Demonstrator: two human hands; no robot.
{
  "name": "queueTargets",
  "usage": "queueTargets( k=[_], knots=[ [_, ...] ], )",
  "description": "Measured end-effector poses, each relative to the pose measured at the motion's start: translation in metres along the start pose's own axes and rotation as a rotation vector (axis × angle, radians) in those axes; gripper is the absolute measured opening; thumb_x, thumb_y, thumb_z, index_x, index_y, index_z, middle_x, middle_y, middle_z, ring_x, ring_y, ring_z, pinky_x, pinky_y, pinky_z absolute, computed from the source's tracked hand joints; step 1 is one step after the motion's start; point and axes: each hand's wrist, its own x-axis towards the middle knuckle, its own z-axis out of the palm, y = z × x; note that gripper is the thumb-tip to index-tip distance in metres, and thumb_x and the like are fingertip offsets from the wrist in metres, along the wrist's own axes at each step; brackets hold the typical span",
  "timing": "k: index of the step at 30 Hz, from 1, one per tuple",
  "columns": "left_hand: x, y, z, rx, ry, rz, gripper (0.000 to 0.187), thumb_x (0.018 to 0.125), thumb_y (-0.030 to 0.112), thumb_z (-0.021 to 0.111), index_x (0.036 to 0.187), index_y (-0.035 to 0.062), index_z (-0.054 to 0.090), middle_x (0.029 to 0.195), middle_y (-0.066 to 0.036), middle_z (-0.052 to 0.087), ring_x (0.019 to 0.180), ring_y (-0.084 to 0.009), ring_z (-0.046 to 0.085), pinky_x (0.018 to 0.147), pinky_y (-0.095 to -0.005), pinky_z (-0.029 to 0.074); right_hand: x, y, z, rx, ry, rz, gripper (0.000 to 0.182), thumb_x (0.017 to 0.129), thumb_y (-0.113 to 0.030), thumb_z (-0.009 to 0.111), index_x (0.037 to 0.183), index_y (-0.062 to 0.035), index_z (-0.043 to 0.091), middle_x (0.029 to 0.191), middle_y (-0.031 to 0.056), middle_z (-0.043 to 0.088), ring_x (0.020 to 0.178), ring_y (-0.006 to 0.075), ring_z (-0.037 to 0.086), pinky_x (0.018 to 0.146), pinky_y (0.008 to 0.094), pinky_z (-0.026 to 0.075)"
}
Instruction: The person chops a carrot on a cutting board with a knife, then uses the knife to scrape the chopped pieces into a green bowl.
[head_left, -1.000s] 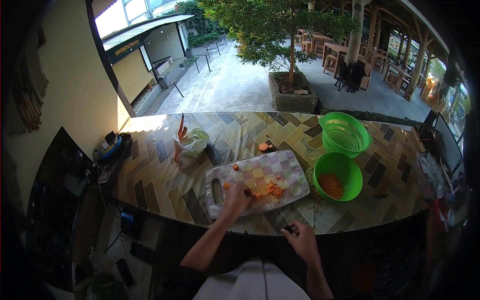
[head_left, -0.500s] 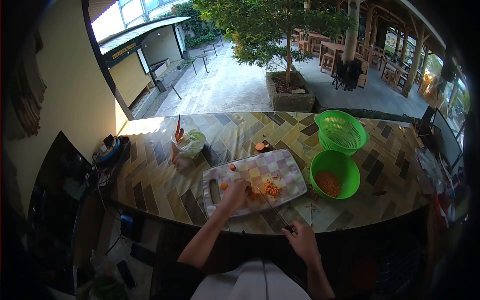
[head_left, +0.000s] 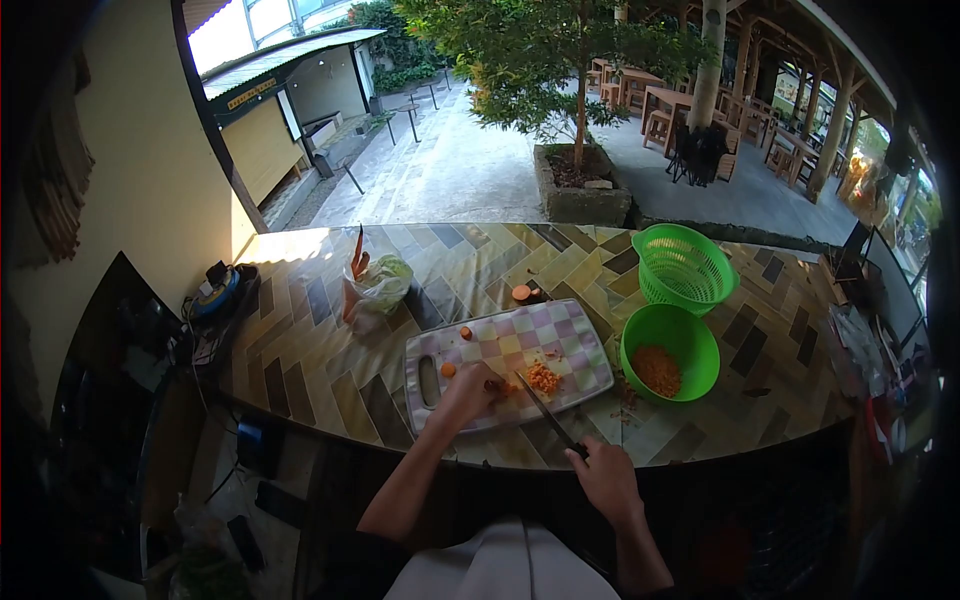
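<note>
One knife [head_left: 546, 409], two-handed control
Right grip [head_left: 598, 466] closed on handle [head_left: 577, 449]; left grip [head_left: 476, 390] curled by carrot bits [head_left: 512, 388], hold unclear. Tuck fingertips clear of edge.

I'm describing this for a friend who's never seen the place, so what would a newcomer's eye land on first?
Probably the two bright green vessels on the table's right side: a slotted basket behind a bowl of orange bits. Next, the checkered cutting board at center, where the right hand angles a knife beside a small chopped orange pile.
</note>
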Motion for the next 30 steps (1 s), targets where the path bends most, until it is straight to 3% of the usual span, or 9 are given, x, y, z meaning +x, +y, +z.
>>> queueTargets(
  k=[16, 28, 30],
  knots=[
    [-0.003, -0.001, 0.016, 0.018, 0.131, 0.013, 0.021, 0.078, 0.002, 0.073, 0.098, -0.0013, 0.073, 0.088, -0.017, 0.071, 0.077, -0.0243, 0.070, 0.069, -0.0332, 0.054, -0.002, 0.007, 0.005, -0.003, 0.026, 0.015, 0.034, 0.092, -0.032, 0.063, 0.101, 0.0010, 0.066, 0.088, 0.0228, 0.069, 0.085, 0.0423, 0.065, 0.076, 0.0497, 0.050],
    [-0.006, 0.002, 0.016, -0.004, 0.153, 0.046, 0.023, 0.078, -0.001, 0.068, 0.100, -0.0011, 0.073, 0.089, -0.018, 0.070, 0.074, -0.0270, 0.069, 0.069, -0.0341, 0.053, 0.000, -0.001, -0.010, -0.015, -0.029, 0.009, 0.036, 0.090, -0.033, 0.065, 0.099, 0.0013, 0.067, 0.083, 0.0249, 0.067, 0.086, 0.0437, 0.064, 0.075, 0.0494, 0.050],
    [-0.006, 0.001, 0.017, 0.005, 0.162, 0.018, 0.023, 0.078, 0.000, 0.070, 0.100, -0.0019, 0.073, 0.089, -0.019, 0.070, 0.076, -0.0276, 0.069, 0.070, -0.0341, 0.053, 0.001, 0.005, -0.004, 0.004, 0.011, -0.044, 0.034, 0.090, -0.031, 0.065, 0.098, 0.0023, 0.066, 0.079, 0.0236, 0.067, 0.079, 0.0404, 0.066, 0.071, 0.0466, 0.051]
  ],
)
